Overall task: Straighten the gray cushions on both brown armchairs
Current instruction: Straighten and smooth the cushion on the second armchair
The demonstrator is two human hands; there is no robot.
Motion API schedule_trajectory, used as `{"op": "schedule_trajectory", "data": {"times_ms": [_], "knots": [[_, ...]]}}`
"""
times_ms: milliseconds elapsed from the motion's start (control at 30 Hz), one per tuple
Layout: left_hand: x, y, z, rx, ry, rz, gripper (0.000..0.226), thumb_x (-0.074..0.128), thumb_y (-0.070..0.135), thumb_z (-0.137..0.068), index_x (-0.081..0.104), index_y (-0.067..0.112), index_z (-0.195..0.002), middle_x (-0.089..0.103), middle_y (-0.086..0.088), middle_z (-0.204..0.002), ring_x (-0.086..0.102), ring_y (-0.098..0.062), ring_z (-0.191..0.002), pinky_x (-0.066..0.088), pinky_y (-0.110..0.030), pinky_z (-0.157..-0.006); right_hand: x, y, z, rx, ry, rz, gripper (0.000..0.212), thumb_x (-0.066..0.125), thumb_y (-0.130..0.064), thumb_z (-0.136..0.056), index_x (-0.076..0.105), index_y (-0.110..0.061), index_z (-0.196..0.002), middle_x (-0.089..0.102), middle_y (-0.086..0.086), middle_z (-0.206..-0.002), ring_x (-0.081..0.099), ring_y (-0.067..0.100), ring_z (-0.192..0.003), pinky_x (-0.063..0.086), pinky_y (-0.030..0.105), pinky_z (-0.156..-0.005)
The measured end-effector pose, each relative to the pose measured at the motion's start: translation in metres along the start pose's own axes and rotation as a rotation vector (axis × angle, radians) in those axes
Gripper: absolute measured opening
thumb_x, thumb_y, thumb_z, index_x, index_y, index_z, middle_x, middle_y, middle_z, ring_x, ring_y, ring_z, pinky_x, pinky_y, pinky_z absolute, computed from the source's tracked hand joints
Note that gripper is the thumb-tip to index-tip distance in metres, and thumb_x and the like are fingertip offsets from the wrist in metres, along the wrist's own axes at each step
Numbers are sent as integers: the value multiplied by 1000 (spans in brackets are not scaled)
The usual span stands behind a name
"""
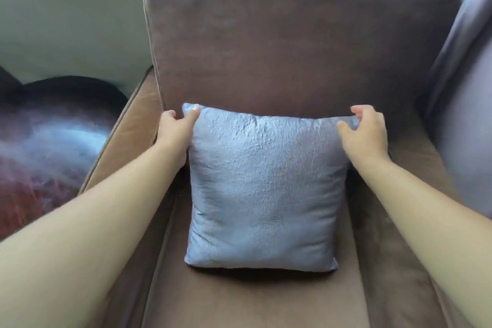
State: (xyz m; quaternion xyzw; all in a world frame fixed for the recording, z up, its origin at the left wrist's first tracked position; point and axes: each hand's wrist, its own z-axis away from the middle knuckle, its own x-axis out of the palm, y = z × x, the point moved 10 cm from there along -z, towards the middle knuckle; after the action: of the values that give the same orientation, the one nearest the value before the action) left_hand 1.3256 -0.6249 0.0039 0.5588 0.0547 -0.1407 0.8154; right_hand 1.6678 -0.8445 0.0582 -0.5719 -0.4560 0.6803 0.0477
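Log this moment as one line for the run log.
step: straightening cushion | left hand: gripping top left corner | right hand: pinching top right corner | place: armchair seat

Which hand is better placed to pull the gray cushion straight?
Probably the left hand: its thumb and fingers pinch the gray cushion's top corner. The right hand looks looser on its corner.

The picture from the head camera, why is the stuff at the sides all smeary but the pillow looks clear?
In the head view, the gray cushion in the middle is sharp enough to show its wrinkly weave, while the dark shiny thing at the left edge and the gray fabric at the right edge are streaked with blur; the wide lens also bends the armchair back's edges.
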Motion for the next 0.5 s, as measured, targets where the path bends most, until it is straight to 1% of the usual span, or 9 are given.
{"op": "schedule_trajectory", "data": {"times_ms": [67, 100, 133, 200, 267, 333, 367, 433, 500], "knots": [[10, -7, -6, -87, -68, 87, 39, 59, 47, -94, 62, 12, -110, 62, -2, -105, 56, -20, -100, 43, -31, -74, 3, 14, -4, 55, -31, 56, 44, 59, -20, -90, 53, -10, -133, 48, 16, -135, 52, 34, -120, 38, 34, -102], [11, -10, -6, -73, -75, 93, 30, 57, 46, -96, 62, 17, -93, 59, 1, -91, 53, -17, -86, 41, -31, -68, 12, 10, -1, 26, -63, 79, 43, 58, -21, -90, 54, -10, -131, 49, 15, -135, 51, 34, -121, 38, 35, -102], [12, -14, -7, -39, -81, 68, 29, 55, 46, -97, 61, 20, -85, 57, 1, -88, 51, -16, -81, 41, -32, -69, 23, 2, 3, -22, -97, 100, 41, 58, -23, -91, 56, -11, -130, 51, 14, -134, 50, 34, -122, 38, 35, -102], [12, -28, -6, 41, -94, 35, 33, 52, 46, -97, 67, 16, -96, 63, -2, -98, 54, -17, -88, 42, -34, -77, 50, -19, 13, -102, -150, 169, 39, 55, -28, -92, 58, -13, -128, 54, 11, -135, 45, 37, -129, 31, 38, -109], [8, -54, 6, 57, -99, 70, 40, 55, 48, -96, 69, 15, -114, 69, 1, -109, 61, -13, -95, 46, -30, -80, 77, -34, 19, -76, -193, 259, 42, 48, -35, -96, 55, -14, -131, 46, 8, -146, 26, 45, -142, 17, 47, -119], [4, -93, 20, 38, -121, 116, 34, 60, 42, -95, 70, 17, -114, 73, 5, -109, 67, -10, -99, 53, -23, -83, 95, -45, 23, -22, -212, 358, 45, 40, -38, -98, 52, -13, -133, 33, 12, -155, 8, 50, -147, 5, 58, -120], [3, -114, 28, 25, -147, 128, 28, 62, 38, -95, 71, 17, -111, 75, 5, -106, 70, -9, -99, 54, -19, -83, 104, -56, 26, -43, -214, 414, 46, 38, -38, -98, 52, -12, -133, 30, 14, -156, 7, 47, -148, 3, 60, -120], [0, -157, 46, -9, -176, 130, 25, 65, 35, -94, 71, 17, -110, 77, 6, -103, 70, -2, -99, 53, -15, -83, 131, -90, 36, -184, -243, 481, 45, 38, -39, -97, 54, -11, -129, 36, 17, -151, 19, 39, -147, 5, 61, -119], [-8, -198, 61, -57, -174, 113, 18, 68, 34, -92, 71, 23, -105, 76, 10, -100, 69, 5, -95, 53, -13, -82, 168, -130, 53, -334, -332, 475, 43, 41, -41, -97, 56, -9, -122, 49, 17, -138, 39, 36, -135, 14, 60, -119]]}}
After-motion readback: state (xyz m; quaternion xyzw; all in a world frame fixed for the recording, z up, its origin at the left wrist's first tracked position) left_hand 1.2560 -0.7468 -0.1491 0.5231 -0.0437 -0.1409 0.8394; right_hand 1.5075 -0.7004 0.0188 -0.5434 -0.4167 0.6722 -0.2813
